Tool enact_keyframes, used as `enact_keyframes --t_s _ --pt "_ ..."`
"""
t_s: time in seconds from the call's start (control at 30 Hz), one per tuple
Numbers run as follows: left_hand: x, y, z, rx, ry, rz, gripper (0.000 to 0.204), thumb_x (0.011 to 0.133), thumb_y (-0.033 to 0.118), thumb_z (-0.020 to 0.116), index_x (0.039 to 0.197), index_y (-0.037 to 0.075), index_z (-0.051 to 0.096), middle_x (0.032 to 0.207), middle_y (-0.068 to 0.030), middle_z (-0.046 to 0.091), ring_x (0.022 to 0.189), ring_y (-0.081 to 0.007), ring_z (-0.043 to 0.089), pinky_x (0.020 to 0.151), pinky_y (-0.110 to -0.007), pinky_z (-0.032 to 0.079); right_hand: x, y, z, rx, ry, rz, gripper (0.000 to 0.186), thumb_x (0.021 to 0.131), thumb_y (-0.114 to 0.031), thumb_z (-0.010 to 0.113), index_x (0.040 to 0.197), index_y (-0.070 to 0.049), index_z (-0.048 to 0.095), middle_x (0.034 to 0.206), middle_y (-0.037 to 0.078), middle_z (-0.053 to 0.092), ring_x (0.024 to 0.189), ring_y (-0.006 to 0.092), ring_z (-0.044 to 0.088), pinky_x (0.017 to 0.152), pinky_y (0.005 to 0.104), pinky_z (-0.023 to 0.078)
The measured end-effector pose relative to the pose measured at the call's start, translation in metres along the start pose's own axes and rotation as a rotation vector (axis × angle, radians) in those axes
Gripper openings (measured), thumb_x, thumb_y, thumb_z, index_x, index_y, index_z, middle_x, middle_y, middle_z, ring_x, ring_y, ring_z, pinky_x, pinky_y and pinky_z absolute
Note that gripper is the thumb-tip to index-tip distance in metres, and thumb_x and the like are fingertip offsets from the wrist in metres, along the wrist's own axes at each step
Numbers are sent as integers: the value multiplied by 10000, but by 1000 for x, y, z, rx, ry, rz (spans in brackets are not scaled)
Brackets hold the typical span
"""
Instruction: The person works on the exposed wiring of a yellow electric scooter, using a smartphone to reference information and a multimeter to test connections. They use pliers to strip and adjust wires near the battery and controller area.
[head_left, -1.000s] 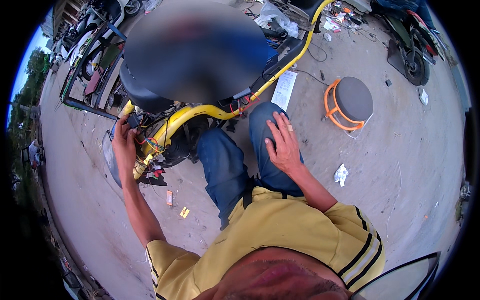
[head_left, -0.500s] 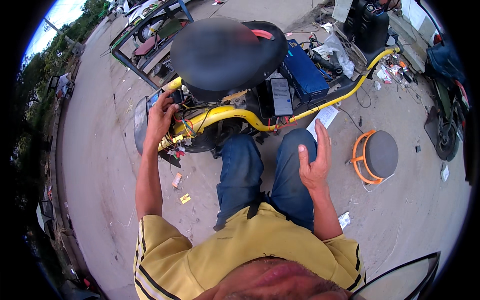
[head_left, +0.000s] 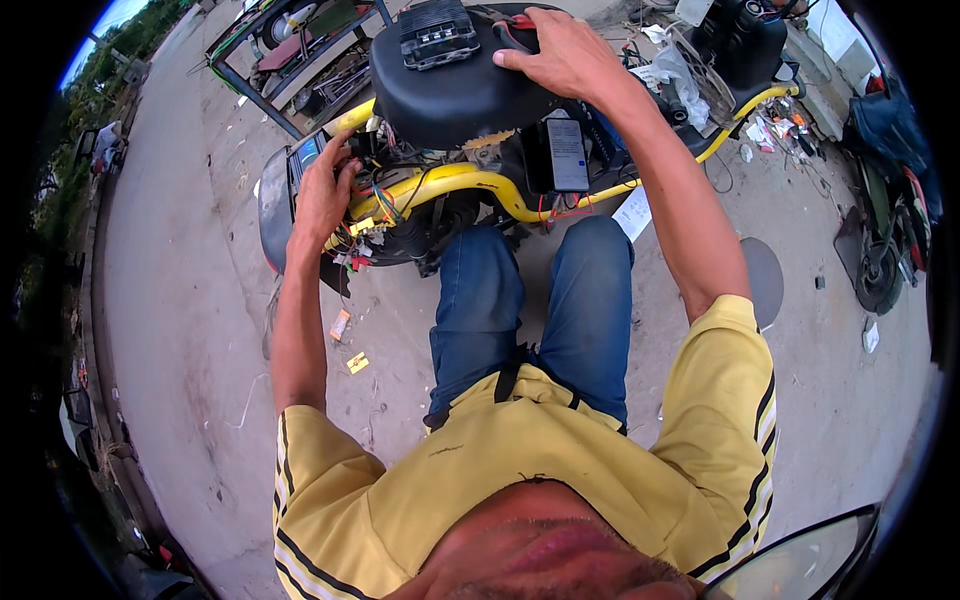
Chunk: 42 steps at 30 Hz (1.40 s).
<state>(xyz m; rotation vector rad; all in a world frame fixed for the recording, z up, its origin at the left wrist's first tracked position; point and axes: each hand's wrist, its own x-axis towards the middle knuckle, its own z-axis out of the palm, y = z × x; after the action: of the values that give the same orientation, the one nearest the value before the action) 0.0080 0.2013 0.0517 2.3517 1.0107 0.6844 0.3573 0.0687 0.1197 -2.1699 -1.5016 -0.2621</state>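
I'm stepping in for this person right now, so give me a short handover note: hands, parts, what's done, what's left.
Left hand grips the yellow frame by the exposed wiring.
Right hand lies on the black seat, over a red-handled tool; a black finned box sits beside it.
Done: wiring is exposed.
Left: wires look loose, seemingly still to be dealt with.

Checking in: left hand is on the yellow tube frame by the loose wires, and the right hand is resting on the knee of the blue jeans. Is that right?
Not quite. The head view shows the right hand up on the black padded scooter seat, fingers over a red-handled tool, not on the blue jeans. The rest stands: the left hand is on the yellow tube frame by the loose wires.
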Motion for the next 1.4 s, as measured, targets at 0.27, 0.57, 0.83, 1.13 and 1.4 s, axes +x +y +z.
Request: enact_keyframes --t_s 0.27,0.57,0.83,1.13,1.4 --pt "-1 -20 -1 127 8 12 495 978 44 621 1467 79 551 1160 -192 731 1043 -320 713 951 -413 535 0 -32 -38 258 -146 82 753 852 -405 741 1424 34 524 1511 324 460 1376 467 476 1136 503 412" --pt "2 -3 -1 59 -57 -38 492 1008 64 599 1490 22 513 1099 -119 736 961 -171 677 929 -319 512 -87 82 36 268 406 219 895 828 -621 738 1457 -27 509 1497 227 503 1406 426 460 1133 573 383" --pt "6 -11 7 -67 -36 -51 490 996 17 584 1482 13 517 999 -78 695 895 -127 625 842 -280 504 -135 126 79 -66 73 500 1007 762 -521 836 1520 -20 402 1577 261 375 1414 515 391 1122 597 386" --pt "8 2 7 66 -51 -52 500 964 38 595 1460 3 536 894 -58 656 839 -138 599 807 -289 486 -137 131 104 -31 255 474 956 736 -432 853 1495 -32 430 1466 233 447 1277 456 448 970 550 463" --pt "10 -2 11 13 -13 -84 485 969 39 606 1450 7 551 900 -24 596 865 -114 573 832 -271 477 -123 178 88 275 165 623 1014 700 -494 844 1519 -55 436 1432 248 527 1267 441 554 1044 493 494"
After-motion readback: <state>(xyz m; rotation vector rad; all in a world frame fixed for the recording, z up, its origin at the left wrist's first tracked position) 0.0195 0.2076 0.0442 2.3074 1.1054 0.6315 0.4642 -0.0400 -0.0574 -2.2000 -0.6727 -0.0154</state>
